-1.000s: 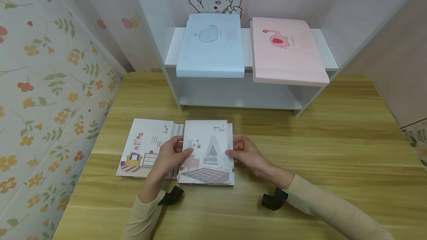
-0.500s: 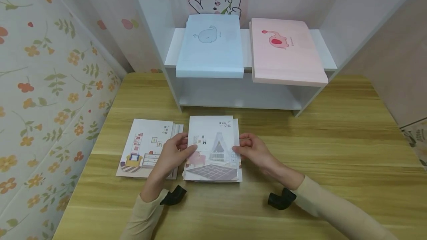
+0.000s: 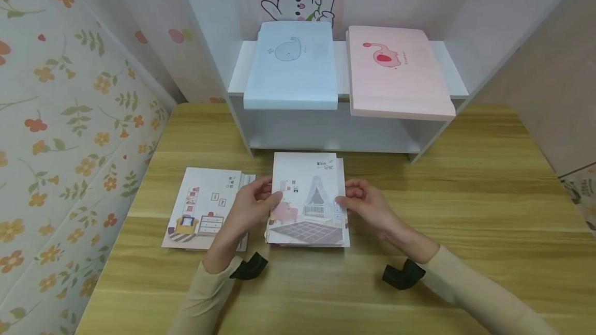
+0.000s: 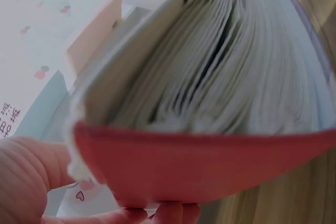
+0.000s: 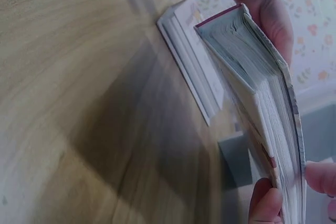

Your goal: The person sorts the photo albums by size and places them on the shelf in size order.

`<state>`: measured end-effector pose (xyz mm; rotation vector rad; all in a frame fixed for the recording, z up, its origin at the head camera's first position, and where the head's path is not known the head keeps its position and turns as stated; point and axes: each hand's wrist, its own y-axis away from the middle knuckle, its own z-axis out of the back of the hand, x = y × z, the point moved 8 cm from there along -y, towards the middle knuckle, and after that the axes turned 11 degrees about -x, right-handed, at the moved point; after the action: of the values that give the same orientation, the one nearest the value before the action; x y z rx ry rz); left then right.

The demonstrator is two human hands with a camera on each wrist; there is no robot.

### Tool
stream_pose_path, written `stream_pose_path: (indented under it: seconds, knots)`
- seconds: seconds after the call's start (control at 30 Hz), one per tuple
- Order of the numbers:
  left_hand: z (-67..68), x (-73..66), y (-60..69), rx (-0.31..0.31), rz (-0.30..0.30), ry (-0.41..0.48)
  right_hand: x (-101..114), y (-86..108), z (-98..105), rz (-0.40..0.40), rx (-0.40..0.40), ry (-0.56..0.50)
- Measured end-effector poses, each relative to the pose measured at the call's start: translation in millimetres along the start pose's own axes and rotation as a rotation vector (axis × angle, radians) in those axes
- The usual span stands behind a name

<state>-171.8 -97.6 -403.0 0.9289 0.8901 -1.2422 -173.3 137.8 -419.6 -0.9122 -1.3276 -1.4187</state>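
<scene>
A thick book (image 3: 304, 190) with a white cover, printed with a canopied crib and a chequered rug, is between both hands above the table. My left hand (image 3: 251, 208) grips its left side, thumb over the cover. On the opposite edge, my right hand (image 3: 370, 211) pinches it, with the thumb on top and fingers curled below. The left wrist view shows its red spine (image 4: 194, 166) and slightly fanned pages (image 4: 226, 66). In the right wrist view, the book's pages (image 5: 265, 80) face the camera, and the right thumb and finger hold the cover edges.
Left of the hands, a white book (image 3: 193, 206) with furniture drawings lies on the wooden table (image 3: 475, 195), on top of another. Behind stands a white shelf (image 3: 335, 133). A blue book (image 3: 293, 76) and a pink book (image 3: 400, 84) on it overhang its front edge.
Both hands have carried the white book rightward and toward the shelf, away from the book on the left. The grip looks the same, and the shelved books have stayed put.
</scene>
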Motion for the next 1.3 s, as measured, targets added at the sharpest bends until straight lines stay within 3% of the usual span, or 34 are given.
stream_pose_path:
  seconds: [0.17, 0.53, 0.8, 1.3]
  knots:
    - [-5.6, -7.0, -3.5, -0.007, -0.016, 0.024, 3.6, -2.2, 7.8, 0.010, -0.014, 0.009]
    - [-11.5, -20.3, -14.4, -0.005, 0.022, 0.050, 15.1, -8.6, 17.8, 0.046, -0.030, 0.008]
    - [-15.6, -31.4, -25.4, 0.008, -0.033, 0.083, 23.3, -13.9, 23.0, 0.048, -0.055, -0.037]
    - [-44.5, -50.1, -43.9, 0.054, -0.033, 0.131, 26.8, -25.6, 54.1, 0.062, -0.124, -0.036]
